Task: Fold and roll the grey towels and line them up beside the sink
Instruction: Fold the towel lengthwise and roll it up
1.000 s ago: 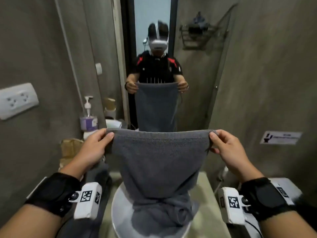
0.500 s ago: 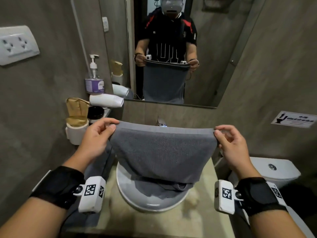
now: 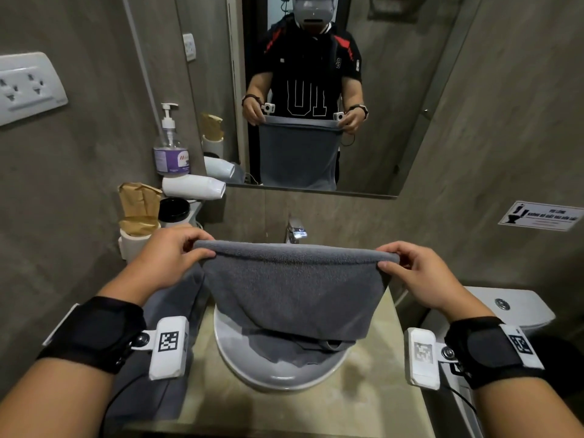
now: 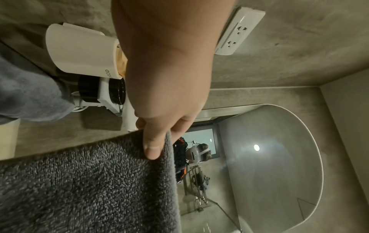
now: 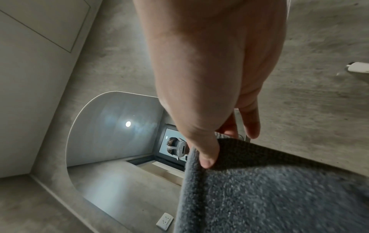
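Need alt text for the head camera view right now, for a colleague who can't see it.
Left hand and right hand pinch the top corners of a grey terry towel, its lower end bunched in the round white sink basin. Behind are a chrome tap and a wall mirror.

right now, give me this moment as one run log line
step: fold | left hand: pinches corner of grey terry towel | right hand: pinches other corner | towel: hangs into round white sink | rolled: not yet
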The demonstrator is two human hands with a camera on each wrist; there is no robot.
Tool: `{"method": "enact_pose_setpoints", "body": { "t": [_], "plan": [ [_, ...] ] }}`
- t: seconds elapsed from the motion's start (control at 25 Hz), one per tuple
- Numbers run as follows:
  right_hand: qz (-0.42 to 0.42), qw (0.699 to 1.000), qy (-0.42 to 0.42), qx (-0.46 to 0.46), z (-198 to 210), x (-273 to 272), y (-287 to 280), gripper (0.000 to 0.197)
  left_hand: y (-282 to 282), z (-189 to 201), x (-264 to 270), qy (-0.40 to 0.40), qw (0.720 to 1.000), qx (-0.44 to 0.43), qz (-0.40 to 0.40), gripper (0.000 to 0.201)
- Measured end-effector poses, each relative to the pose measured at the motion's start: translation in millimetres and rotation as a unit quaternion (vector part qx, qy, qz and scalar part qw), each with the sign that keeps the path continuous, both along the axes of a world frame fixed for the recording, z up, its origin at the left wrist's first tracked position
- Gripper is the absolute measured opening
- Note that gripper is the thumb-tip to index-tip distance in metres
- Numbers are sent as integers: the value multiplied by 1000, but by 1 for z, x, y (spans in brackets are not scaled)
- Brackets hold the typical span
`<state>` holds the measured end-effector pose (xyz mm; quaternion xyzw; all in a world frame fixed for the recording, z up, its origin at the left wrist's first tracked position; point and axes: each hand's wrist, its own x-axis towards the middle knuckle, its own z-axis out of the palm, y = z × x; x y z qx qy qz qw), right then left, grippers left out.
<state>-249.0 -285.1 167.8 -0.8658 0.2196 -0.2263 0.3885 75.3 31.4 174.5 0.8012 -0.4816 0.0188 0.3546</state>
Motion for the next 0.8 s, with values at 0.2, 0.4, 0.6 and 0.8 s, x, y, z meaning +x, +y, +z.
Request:
{"method": "enact_pose_setpoints", "body": {
  "t": [0.2,0.4,0.6,0.8],
  "plan": [
    [-9,1000,-18,-16,12,-4,2,19,-1,-3,11,96,994,-48,-27,20],
    [-60,989,-109,77,19,4,8,16,-12,-10,12,305,927,-211,-62,24],
    [-46,972,-187,137,22,5,14,24,-14,-11,7,344,903,-251,-53,24],
    [-25,969,-168,182,24,6,13,30,-12,-4,-3,334,913,-232,-26,19]
  ]
}}
